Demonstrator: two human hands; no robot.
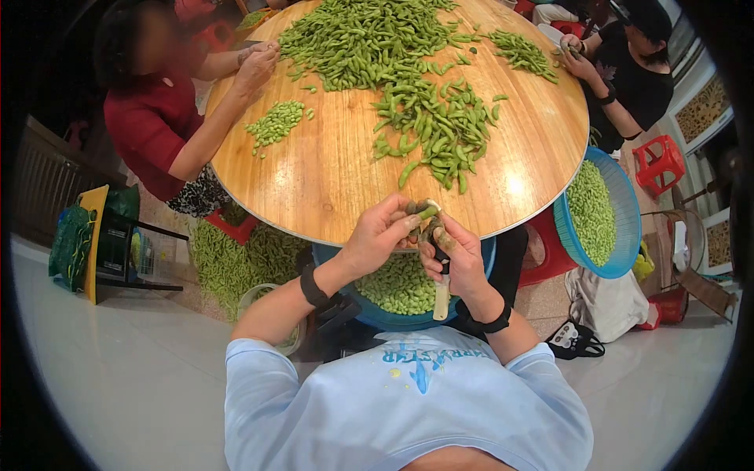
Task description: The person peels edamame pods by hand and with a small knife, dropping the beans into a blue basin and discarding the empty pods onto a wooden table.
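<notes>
Over the near blue tub (393, 320): from far away, I watch two hands close together by the edge of the round wooden table (322, 173).
Left hand (374, 235): its thumb and fingers pinch the green pod (427, 213).
Right hand (463, 255): it is closed around the small tool (441, 302), which has a black part up top and a pale part pointing down. Its fingers also touch the pod. I cannot tell if the dark stuff on the fingers is dirt or covers.
Green pod: it sits between both hands, up off the table.
Wrists: each one wears a black band (312, 287).
Shelled beans (397, 284): lots of them, light green, in the tub under the hands.
Near pod pile (444, 129): on the table, just past the hands.
Big pod heap (353, 43): farther back, with a small pod pile (522, 55) to its right.
Person in red (145, 129): sits at the left, hands at the table's edge, near a little bean pile (275, 123).
Person in black (640, 74): sits at the far right, both hands up by the table.
Big blue basket (626, 228): at the right, full of light green beans.
Red stool (660, 165): on the floor, beyond the basket.
</notes>
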